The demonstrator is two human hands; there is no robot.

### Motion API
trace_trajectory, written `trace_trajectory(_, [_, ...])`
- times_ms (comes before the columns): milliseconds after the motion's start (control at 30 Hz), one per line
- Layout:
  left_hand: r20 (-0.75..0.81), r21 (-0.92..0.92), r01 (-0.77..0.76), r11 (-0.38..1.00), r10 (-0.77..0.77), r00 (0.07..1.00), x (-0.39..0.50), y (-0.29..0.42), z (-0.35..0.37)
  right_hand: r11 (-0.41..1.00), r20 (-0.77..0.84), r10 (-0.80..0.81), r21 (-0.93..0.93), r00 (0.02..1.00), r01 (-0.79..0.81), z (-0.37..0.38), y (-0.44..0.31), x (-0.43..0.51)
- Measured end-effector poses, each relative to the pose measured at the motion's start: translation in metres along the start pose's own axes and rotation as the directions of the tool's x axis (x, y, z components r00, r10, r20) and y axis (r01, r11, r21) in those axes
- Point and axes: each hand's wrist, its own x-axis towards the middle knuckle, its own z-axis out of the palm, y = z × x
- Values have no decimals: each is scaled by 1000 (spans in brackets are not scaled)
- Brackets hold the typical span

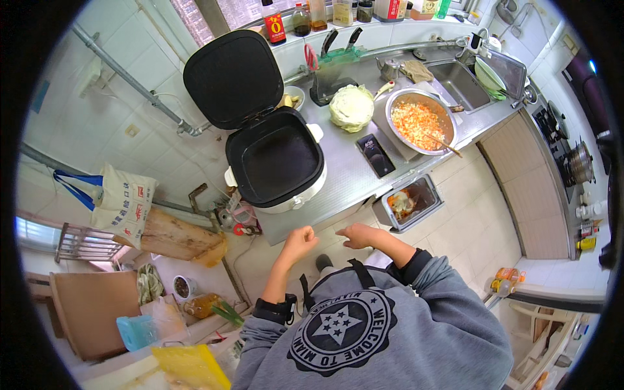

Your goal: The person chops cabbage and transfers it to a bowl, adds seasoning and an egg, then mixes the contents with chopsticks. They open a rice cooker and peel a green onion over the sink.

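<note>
My left hand [301,242] is held in front of my body, just off the counter's near edge, its fingers curled in with nothing seen in them. To its right, my right hand [359,236] points a finger towards the left hand and appears to hold nothing. Beyond them an electric pan [278,151] with a black square interior stands with its lid [234,78] raised. A cut cabbage [351,108] lies on the steel counter beside a metal bowl [421,122] of chopped orange and white food with chopsticks [443,145] in it. A smartphone [375,155] lies nearer the edge.
A waste bin [408,202] with scraps hangs or stands against the counter front. Behind are a knife holder [334,80], a small metal pot [389,68], a sink [458,85] and bottles [274,24] on the sill. A wooden board [180,234] leans at left.
</note>
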Motion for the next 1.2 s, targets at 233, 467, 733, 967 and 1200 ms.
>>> trace_trajectory(233, [32, -53, -31, 998, 33, 999, 46, 42, 91, 992, 22, -94, 92, 995, 92, -45, 91, -48])
trace_trajectory(467, [5, 120, 88, 989, -90, 996, 74, 91, 205, 983, 77, -67, 179, 995, 52, -61, 204, -98])
trace_trajectory(733, [-308, -66, 356, 932, -358, 882, 8, 104, 239, 851, 248, -249, 518, 936, 89, -53, 165, -81])
trace_trajectory(967, [-641, -470, 41, 882, -373, 671, -21, 88, 280, 649, 239, -470, 746, 850, 149, -35, 87, -87])
trace_trajectory(1200, [-556, -763, -599, 241, -718, 419, -84, 87, 297, 691, 201, -658, 543, 725, 477, 23, 0, -137])
